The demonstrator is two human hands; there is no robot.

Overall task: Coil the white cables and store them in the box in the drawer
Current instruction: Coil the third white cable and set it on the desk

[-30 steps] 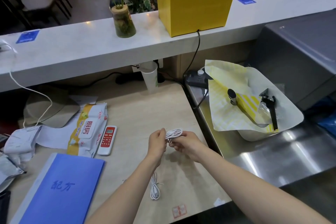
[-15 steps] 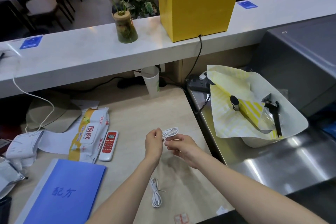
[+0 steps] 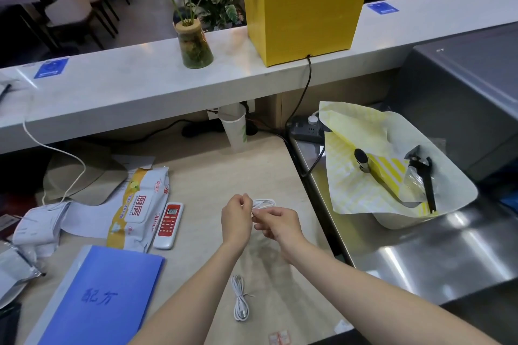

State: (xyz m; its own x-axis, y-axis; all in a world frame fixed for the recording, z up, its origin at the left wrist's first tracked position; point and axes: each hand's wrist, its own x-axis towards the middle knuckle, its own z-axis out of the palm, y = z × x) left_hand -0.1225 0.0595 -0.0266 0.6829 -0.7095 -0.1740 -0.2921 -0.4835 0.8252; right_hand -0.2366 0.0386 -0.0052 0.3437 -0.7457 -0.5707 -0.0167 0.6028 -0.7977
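Nearest the camera, one coiled white cable (image 3: 240, 302) lies on the table (image 3: 207, 176), close to the front edge. Just beyond it, both hands work above the surface: the left hand (image 3: 236, 218) pinches a second white cable (image 3: 263, 203) bundled into loops, while the right hand (image 3: 276, 223) pinches the same bundle from the other side. To the left, a blue folder (image 3: 98, 297), then a red remote (image 3: 169, 225). Farther back, a plastic cup (image 3: 235, 131).

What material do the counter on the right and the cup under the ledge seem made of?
Right counter: likely stainless steel, brushed, since it is grey with streaky light reflections. Cup: apparently thin translucent plastic, milky, with the background showing faintly through.
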